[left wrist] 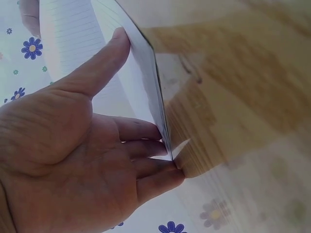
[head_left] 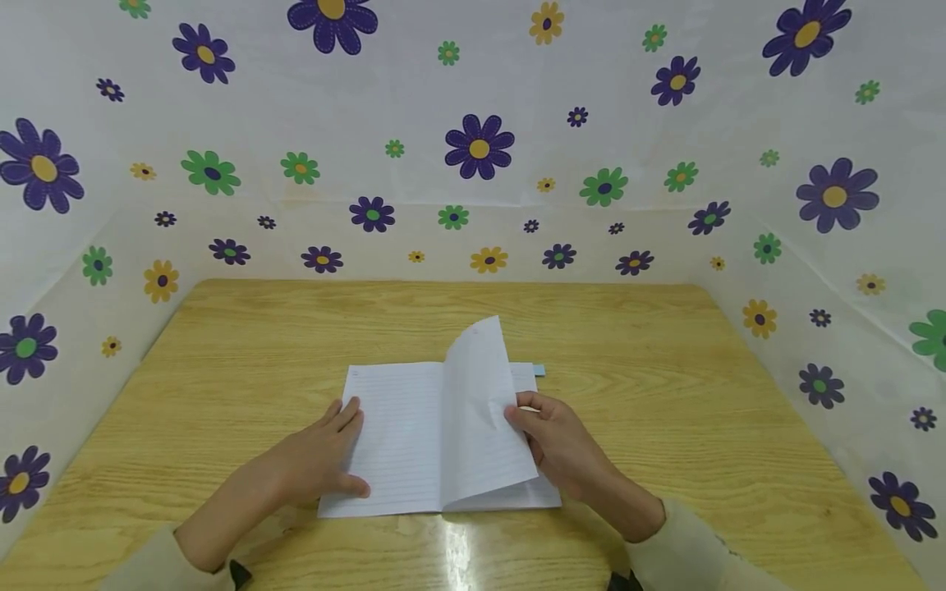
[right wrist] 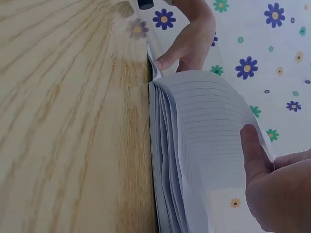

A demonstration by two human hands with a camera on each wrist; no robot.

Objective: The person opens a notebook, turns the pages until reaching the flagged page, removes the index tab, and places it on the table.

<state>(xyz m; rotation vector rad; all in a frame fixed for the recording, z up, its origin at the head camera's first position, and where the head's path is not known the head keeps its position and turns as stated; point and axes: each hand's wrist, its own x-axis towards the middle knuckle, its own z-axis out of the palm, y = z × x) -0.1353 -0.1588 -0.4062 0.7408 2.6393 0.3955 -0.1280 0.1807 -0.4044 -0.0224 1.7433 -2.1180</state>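
An open notebook point(head_left: 399, 443) with ruled white pages lies on the wooden table. My right hand point(head_left: 557, 443) pinches the outer edge of a raised page point(head_left: 480, 410) between thumb and fingers. That page curves up from the spine over the right half, its bottom corner lifted. My left hand point(head_left: 321, 455) rests at the notebook's left edge, thumb on the page near the bottom corner. In the left wrist view, the left fingers point(left wrist: 150, 179) lie straight along the edge. The right wrist view shows the stacked pages point(right wrist: 167, 160) below the bent page.
A pale blue tab point(head_left: 539, 370) sticks out at the notebook's top right. Around the wooden table point(head_left: 259, 328) stand white sheets point(head_left: 414, 82) printed with purple, green and yellow flowers. Light sleeves point(head_left: 687, 550) cover the forearms near the front.
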